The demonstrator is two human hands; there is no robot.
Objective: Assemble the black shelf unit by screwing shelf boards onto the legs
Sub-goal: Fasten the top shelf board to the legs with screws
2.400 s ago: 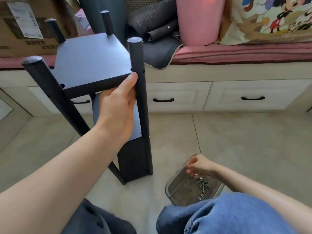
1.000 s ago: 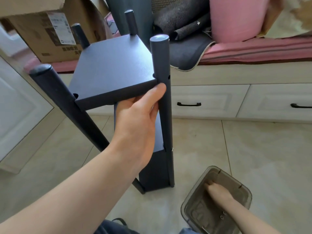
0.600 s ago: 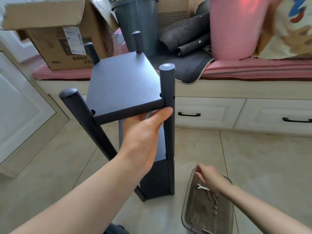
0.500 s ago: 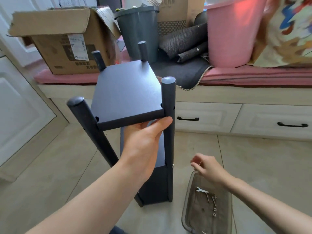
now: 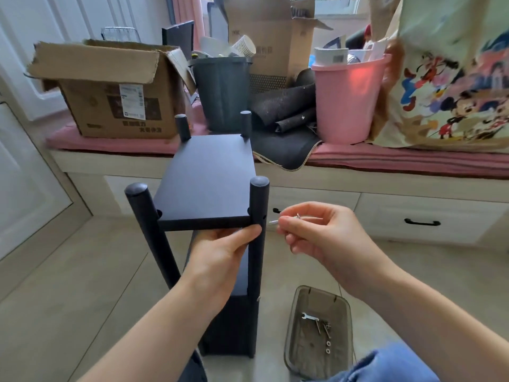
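The black shelf unit stands on the floor with its top shelf board [image 5: 206,183] set between round black legs. My left hand [image 5: 223,255] grips the board's front edge from below, its fingertips against the front right leg [image 5: 259,216]. My right hand [image 5: 316,230] pinches a small silver screw [image 5: 275,221] and points its tip at the side holes of that leg, a short way from them. Lower boards of the unit are partly hidden behind my left arm.
A grey transparent tray [image 5: 300,326] on the floor holds a small wrench [image 5: 309,317], screws and washers. Behind the unit runs a bench with drawers, carrying a cardboard box [image 5: 110,92], a dark bin [image 5: 223,89] and a pink bucket [image 5: 347,100]. The tiled floor lies around the unit.
My right hand rose from the tray with a screw and came up beside the front right leg. My left hand kept its hold on the board. The view tilted upward.
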